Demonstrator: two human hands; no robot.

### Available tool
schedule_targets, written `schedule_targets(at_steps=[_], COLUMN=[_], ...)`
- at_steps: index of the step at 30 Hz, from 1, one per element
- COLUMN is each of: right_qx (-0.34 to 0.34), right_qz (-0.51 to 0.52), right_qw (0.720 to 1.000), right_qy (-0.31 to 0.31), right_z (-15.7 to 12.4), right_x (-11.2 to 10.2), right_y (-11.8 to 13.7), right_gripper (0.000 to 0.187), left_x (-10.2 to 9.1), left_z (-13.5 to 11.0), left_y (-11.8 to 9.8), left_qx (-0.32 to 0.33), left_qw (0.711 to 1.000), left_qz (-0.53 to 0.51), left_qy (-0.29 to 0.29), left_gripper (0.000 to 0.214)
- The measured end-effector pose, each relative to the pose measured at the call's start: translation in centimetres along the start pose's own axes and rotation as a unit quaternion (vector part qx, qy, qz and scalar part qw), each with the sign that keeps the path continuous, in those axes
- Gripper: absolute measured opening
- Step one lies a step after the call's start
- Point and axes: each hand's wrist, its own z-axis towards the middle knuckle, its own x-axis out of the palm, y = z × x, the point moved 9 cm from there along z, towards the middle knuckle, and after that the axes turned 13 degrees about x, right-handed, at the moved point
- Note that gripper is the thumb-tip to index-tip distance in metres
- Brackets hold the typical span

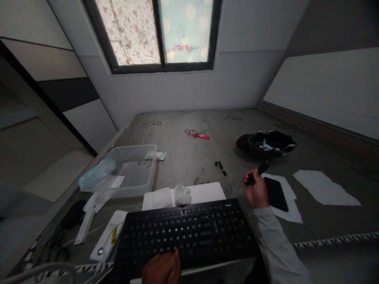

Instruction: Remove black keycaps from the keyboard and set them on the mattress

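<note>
A black keyboard [189,227] with an HP-style round logo lies in front of me. My left hand [161,268] is closed over its front edge, fingers curled and partly hidden. Beyond the keyboard's right end, my right hand [257,193] is raised and closed around a slim black brush-like tool [263,168]; its exact kind is too dark to make out. Behind the keyboard, a crumpled white wad [182,195] rests by a white sheet [207,191]. Several small black pieces [221,166], perhaps keycaps, lie farther back.
At left stand a clear plastic bin [139,191] and a white power strip [109,234] with cables. To the right are a black phone-like slab [276,193] on white paper, another paper sheet [325,187] and a dark helmet-like item [266,144]. A red packet [199,135] lies farther back.
</note>
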Motion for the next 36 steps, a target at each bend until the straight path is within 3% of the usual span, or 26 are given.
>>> schedule_targets(at_steps=[5,11,16,20,29,36], right_qx=[0.02,0.073,0.124,0.137,0.134,0.158], right_qz=[0.005,0.126,0.179,0.178,0.119,0.068], right_qw=[1.0,0.984,0.962,0.951,0.957,0.96], right_qy=[0.014,0.102,0.167,0.212,0.227,0.22], right_z=[-6.4,-10.6,-13.3,-14.2,-13.9,-13.4], right_x=[-1.1,-0.9,-0.2,1.1,2.4,2.5], right_y=[1.4,3.0,2.0,1.2,0.0,-0.9], right_gripper=[0.035,0.031,0.034,0.035,0.035,0.037], left_x=[0.5,0.6,0.5,0.4,0.8,1.5], left_z=[-0.7,-0.8,-1.0,-0.7,0.8,0.4], left_y=[-0.1,-0.7,-0.8,-1.5,-6.2,-7.1], left_qx=[-0.017,-0.021,-0.023,-0.006,0.073,0.08], left_qw=[0.999,0.997,0.997,0.998,0.996,0.995], left_qz=[0.029,0.06,0.076,0.065,0.04,0.031], left_qy=[0.025,0.037,0.019,0.025,0.045,0.048], left_gripper=[0.044,0.044,0.045,0.044,0.041,0.036])
